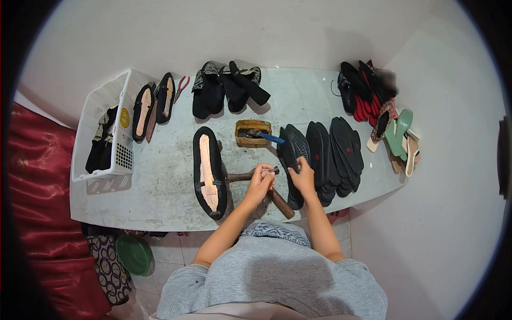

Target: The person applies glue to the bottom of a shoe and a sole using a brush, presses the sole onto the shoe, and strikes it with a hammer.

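My left hand (260, 182) is closed, fingers curled and pressed together, over the tools on the table; what is in it, if anything, I cannot make out. A wooden handle (239, 177) runs under it from the left, with a dark metal head (276, 170) by the fingertips. Another thick wooden handle (281, 205) slants out below. My right hand (304, 178) grips the edge of a black shoe sole (288, 152) with a textured surface. Left of both hands lies a black shoe upper on its last (207, 173), its pale underside facing up.
A wooden box (254, 142) holds a blue-handled brush (271, 137). Stacked black soles (341, 154) stand to the right. Finished-looking black shoes (209, 90) line the back. A white basket (127, 133), two lasted uppers (143, 113) and red pliers (182, 88) are left; green lasts (397, 133) far right.
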Motion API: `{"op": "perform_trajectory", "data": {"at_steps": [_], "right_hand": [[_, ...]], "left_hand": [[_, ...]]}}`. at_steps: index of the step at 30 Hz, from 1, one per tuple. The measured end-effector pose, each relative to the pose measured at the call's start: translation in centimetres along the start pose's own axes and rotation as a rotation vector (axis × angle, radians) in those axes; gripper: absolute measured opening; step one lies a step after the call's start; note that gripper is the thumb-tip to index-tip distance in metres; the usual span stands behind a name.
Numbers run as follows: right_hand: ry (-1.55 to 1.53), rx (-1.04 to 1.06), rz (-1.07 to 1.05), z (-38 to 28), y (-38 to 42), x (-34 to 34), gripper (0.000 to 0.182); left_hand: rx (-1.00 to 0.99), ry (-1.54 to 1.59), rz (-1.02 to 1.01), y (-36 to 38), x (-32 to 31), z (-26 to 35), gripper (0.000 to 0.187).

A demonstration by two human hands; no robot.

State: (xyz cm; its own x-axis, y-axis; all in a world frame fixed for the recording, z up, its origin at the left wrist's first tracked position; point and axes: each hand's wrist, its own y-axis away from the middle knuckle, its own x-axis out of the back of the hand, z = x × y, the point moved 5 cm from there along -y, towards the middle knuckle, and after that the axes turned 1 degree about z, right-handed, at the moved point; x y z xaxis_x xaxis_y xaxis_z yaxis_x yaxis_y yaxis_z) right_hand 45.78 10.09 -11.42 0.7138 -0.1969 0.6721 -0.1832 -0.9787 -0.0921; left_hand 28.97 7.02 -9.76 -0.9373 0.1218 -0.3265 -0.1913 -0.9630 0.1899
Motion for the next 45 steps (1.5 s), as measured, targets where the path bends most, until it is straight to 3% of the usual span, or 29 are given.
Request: {"op": "perform_trajectory", "data": {"at_steps": [3, 7, 9, 11, 13, 15, 16, 17, 19, 20, 21, 23, 26, 28, 35, 40, 45], "right_hand": [[-0.085, -0.024, 0.073, -2.6, 0.5, 2.7, 0.028], [-0.121, 0.044, 0.117, -7.5, 1.4, 5.5, 0.035], [-0.166, 0.265, 0.084, -10.6, 2.0, 5.7, 0.041], [-0.12, 0.33, -0.075, -12.0, 3.1, 4.5, 0.044], [-0.227, 0.421, -0.194, -14.1, 4.1, 3.8, 0.043], [-0.27, 0.535, -0.278, -16.0, 4.1, 4.6, 0.041], [-0.313, 0.648, -0.363, -16.9, 4.2, 4.6, 0.039], [-0.317, 0.653, -0.368, -16.6, 3.7, 4.6, 0.039], [-0.645, 0.525, -0.421, -14.9, 2.1, 4.6, 0.033], [-0.631, 0.454, -0.293, -13.4, 0.7, 4.2, 0.029], [-0.584, 0.419, -0.129, -13.0, -0.6, 4.0, 0.029], [-0.097, 0.538, 0.108, -11.6, -2.9, 2.9, 0.038], [0.164, 0.471, 0.085, -7.7, -4.5, -1.0, 0.045], [-0.171, 0.23, -0.206, -5.9, -6.0, -3.7, 0.046], [-0.097, 0.525, -0.194, -9.0, -7.0, -6.7, 0.029], [-0.174, 0.549, -0.3, -10.2, -7.6, -7.4, 0.026], [-0.267, 0.503, -0.189, -10.3, -8.0, -5.9, 0.023]], "left_hand": [[0.015, -0.083, -0.04, 0.1, 0.1, -0.2, 0.02], [-0.065, -0.116, -0.107, 0.7, -1.3, 1.9, 0.046], [-0.12, -0.115, -0.111, 0.5, -1.9, 2.5, 0.056], [-0.243, 0.175, -0.085, 0.3, -2.4, 3.1, 0.065], [-0.21, 0.43, -0.045, 0.5, -2.6, 4.7, 0.067], [-0.196, 0.426, -0.065, 1.1, -1.2, 5.8, 0.063], [-0.208, 0.408, 0.042, 1.2, -0.3, 6.2, 0.061], [-0.212, 0.407, 0.05, 1.4, 0.2, 6.8, 0.061], [-0.106, 0.586, 0.122, 2.0, 1.7, 7.3, 0.061], [-0.043, 0.621, -0.065, 2.0, 3.0, 6.5, 0.063], [-0.053, 0.662, 0.088, 2.4, 3.5, 7.0, 0.066], [-0.093, 0.699, 0.029, 3.4, 4.3, 8.6, 0.068], [-0.116, 0.758, -0.003, 4.5, 5.3, 8.7, 0.067], [-0.159, 0.705, -0.1, 5.1, 5.8, 8.8, 0.069], [-0.212, 0.843, -0.191, 6.2, 5.7, 9.2, 0.073], [-0.17, 0.771, -0.155, 6.1, 5.8, 9.2, 0.089], [-0.165, 0.798, -0.115, 6.3, 5.6, 10.0, 0.09]]}}
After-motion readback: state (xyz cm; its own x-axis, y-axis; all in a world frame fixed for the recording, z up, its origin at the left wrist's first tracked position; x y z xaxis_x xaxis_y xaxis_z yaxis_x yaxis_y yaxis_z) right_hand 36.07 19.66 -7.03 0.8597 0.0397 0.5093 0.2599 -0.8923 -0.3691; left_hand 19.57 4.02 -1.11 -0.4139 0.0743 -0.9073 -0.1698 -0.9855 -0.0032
